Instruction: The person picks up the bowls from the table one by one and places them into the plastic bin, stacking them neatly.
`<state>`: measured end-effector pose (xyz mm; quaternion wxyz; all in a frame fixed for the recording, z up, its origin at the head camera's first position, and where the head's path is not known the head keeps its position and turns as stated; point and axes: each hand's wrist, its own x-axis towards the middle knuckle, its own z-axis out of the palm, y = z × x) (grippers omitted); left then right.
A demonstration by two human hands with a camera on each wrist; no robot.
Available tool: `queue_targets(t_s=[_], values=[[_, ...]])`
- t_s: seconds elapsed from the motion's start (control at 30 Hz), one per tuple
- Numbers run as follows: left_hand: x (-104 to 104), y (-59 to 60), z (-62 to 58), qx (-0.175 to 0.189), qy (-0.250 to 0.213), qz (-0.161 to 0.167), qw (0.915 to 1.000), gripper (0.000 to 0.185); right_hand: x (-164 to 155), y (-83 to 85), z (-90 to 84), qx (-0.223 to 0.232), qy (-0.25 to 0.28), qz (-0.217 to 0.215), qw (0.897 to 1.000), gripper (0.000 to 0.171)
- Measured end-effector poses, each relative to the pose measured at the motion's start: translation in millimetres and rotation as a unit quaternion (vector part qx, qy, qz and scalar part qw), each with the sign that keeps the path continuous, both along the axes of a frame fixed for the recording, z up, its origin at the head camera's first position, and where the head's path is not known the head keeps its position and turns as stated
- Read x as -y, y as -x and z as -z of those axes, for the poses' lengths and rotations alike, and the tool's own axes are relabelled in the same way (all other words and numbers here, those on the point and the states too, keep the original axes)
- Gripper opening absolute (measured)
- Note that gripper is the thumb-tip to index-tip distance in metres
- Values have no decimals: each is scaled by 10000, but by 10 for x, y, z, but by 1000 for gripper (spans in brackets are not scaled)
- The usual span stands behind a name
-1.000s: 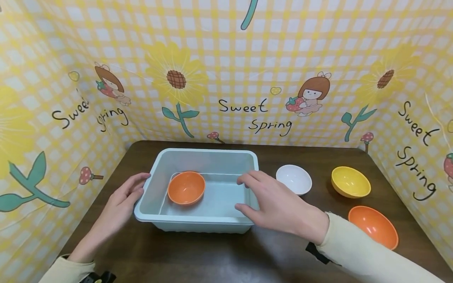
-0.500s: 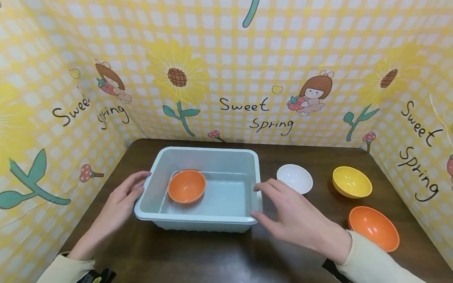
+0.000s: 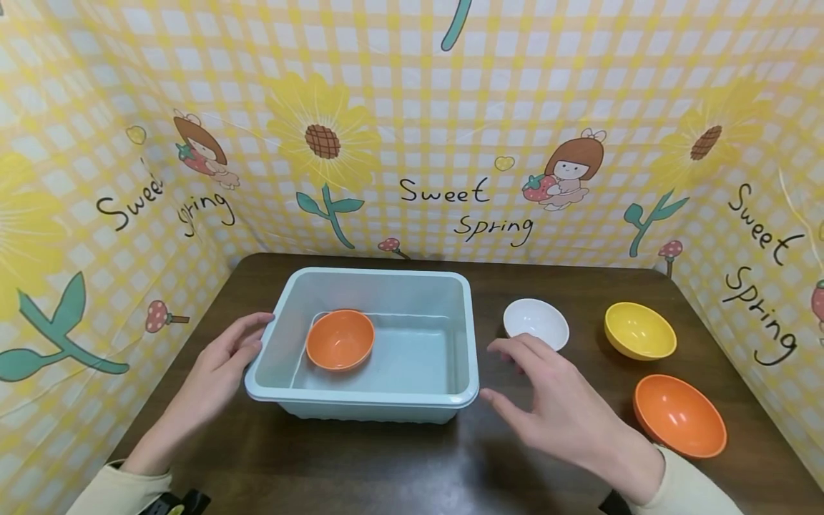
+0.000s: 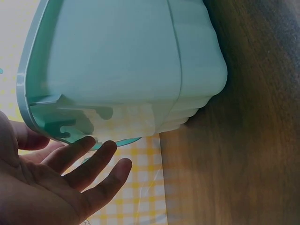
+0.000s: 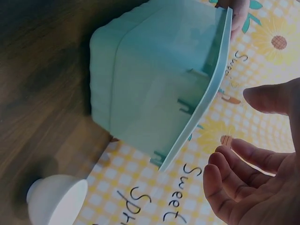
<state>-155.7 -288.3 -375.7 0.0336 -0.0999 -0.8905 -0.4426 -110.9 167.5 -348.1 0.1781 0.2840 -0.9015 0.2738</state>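
Teal bin [image 3: 370, 411] rim touches left hand [image 3: 219, 372] only.

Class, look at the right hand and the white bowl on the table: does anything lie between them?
Nothing visible does. The right hand hovers open just in front of the white bowl, with only bare table between; the tub stands off to its left.

Four bowls [image 3: 340, 340] (two orange), one tub [image 3: 386, 397]

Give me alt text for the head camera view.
A left hand rests on the rim of a pale green tub holding an orange bowl. The right hand hovers open beside it, near white, yellow and orange bowls.
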Motion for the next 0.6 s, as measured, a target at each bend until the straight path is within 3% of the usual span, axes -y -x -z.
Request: queue_targets(t_s=[0.33, 0.6], values=[[0, 13, 22, 141, 27, -54, 9999, 43, -206, 18, 79, -291, 217, 180, 9992, 53], [-9, 25, 25, 126, 28, -68, 9999, 43, -346, 41, 161, -429, 85, 474, 9979, 59]])
